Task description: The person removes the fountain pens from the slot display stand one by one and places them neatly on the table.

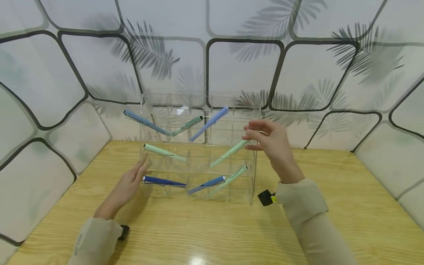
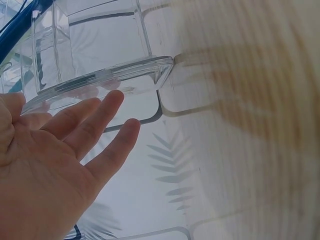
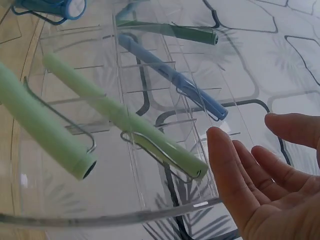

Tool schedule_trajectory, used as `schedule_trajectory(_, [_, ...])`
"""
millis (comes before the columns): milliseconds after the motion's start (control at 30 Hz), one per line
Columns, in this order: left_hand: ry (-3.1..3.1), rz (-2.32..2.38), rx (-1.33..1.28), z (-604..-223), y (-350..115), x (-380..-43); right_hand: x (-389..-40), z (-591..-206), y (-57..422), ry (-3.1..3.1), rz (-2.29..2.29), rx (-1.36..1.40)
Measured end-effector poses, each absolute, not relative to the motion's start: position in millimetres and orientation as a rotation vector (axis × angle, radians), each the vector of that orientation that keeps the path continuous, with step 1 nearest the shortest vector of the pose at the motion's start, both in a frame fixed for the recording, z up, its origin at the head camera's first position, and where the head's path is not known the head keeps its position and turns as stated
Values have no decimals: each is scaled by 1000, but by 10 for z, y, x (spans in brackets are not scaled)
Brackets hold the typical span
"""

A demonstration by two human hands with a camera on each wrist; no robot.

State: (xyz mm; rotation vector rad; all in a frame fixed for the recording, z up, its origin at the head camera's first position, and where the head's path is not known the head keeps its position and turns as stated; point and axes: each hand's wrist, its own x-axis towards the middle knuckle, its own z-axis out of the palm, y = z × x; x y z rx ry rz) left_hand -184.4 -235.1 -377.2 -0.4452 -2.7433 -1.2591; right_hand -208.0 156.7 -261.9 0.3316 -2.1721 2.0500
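Note:
A clear acrylic rack (image 1: 198, 170) stands upright with several capped pens lying slantwise in its compartments. My right hand (image 1: 273, 145) is beside the upper end of a light green pen (image 1: 230, 154) in the middle tier. In the right wrist view, the thumb and fingers are spread with nothing between them, and a fingertip is close to that pen's clip end (image 3: 192, 167). My left hand (image 1: 129, 184) is at the rack's left side, fingers loosely extended. In the left wrist view, its fingertips (image 2: 116, 99) lie against or just by the clear side panel; actual contact is unclear.
Blue pens (image 1: 163, 181) and another light green pen (image 1: 232, 180) occupy the bottom tier. Higher up are a lavender-blue pen (image 1: 212, 122) and a dark green one (image 1: 188, 125). The wooden table (image 1: 205, 228) meets a patterned backdrop (image 1: 245, 73) behind the rack.

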Motion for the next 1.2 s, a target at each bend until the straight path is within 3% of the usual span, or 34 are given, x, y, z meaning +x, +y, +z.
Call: schedule_trajectory(1200, [-2738, -1254, -452, -3771, -2358, -1851, -2348, -2349, 1125, -1966, 2578, 217])
